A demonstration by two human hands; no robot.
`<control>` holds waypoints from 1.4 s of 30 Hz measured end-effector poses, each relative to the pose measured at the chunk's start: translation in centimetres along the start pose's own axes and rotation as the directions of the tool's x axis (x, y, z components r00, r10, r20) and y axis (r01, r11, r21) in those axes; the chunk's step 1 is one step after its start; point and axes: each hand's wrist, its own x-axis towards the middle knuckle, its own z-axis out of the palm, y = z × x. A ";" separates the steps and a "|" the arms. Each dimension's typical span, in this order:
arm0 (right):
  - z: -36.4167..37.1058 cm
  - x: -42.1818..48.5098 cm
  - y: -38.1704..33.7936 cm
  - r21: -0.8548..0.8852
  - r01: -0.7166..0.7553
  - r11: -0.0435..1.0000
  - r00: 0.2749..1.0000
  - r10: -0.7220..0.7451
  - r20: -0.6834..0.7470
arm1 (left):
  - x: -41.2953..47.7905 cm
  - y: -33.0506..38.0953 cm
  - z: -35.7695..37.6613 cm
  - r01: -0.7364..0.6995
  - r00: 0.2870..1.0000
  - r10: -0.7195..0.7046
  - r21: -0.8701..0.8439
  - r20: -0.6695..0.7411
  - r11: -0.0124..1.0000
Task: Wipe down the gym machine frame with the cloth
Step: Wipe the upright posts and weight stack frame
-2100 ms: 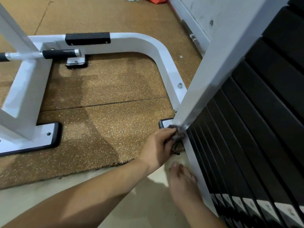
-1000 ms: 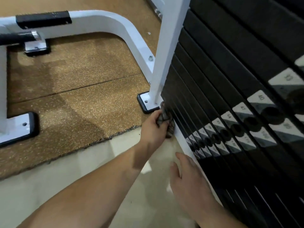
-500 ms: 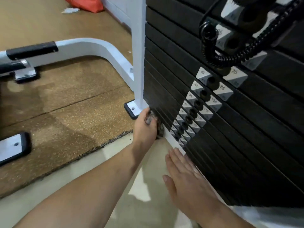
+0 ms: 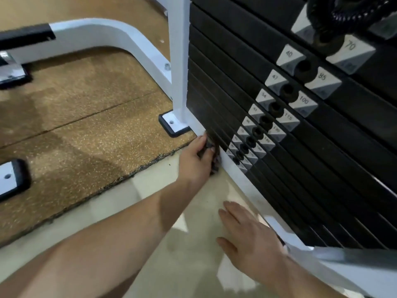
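I am seeing my left hand [image 4: 196,161] moving off the foot of the white upright [image 4: 179,61] and along the low frame rail [image 4: 237,172] under the weight stack [image 4: 225,82]; its fingers are curling around the dark cloth [image 4: 215,163], pressing it against that rail; my right hand [image 4: 249,233] is now lying flat and empty on the floor [image 4: 193,265]; so, I judge, the wiping is advancing along the base.

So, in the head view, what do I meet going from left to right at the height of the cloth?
Black-edged foot plate → second foot plate under the white upright → left hand → cloth → weight stack.
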 end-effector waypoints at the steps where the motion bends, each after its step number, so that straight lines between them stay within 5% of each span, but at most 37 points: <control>1: 0.4 -0.2 -0.8 0.081 -0.047 0.996 0.999 0.046 0.022 | -0.8 0.6 0.5 0.020 1.000 -0.020 -0.019 0.007 1.000; 5: 1.5 0.3 -2.5 0.180 -0.301 0.937 0.939 0.257 0.230 | -2.9 -0.4 2.9 0.033 0.999 -0.034 -0.024 -0.024 0.999; 14: 1.0 0.0 -1.8 0.128 -0.278 0.952 0.938 0.241 0.247 | 3.1 0.7 0.3 0.166 0.978 -0.167 -0.017 -0.126 0.986; 20: 0.6 1.1 -1.6 0.150 -0.274 0.950 0.933 0.225 0.281 | -2.3 0.7 2.2 0.121 0.993 -0.121 -0.076 0.008 0.990; 25: 1.0 1.0 -1.4 0.139 -0.237 0.961 0.945 0.195 0.261 | 3.7 1.2 -0.5 0.080 0.995 -0.072 0.105 -0.074 0.991; 28: 0.6 1.1 -1.5 0.126 -0.224 0.966 0.956 0.193 0.220 | 3.7 2.2 -0.7 0.123 0.988 -0.119 0.042 -0.102 0.991; 33: 1.8 -0.3 -1.2 0.102 -0.151 0.983 0.976 0.132 0.174 | -4.7 0.8 2.7 0.157 0.984 -0.160 0.040 0.078 0.987; 37: 2.4 -0.7 -0.6 0.075 -0.121 0.990 0.980 0.107 0.170 | -3.3 1.2 2.6 0.208 0.978 -0.210 -0.062 -0.018 0.976; 42: 4.3 -3.9 0.7 0.056 0.099 0.994 0.962 -0.081 -0.260 | -2.3 1.7 2.9 0.253 0.960 -0.259 -0.073 -0.101 0.965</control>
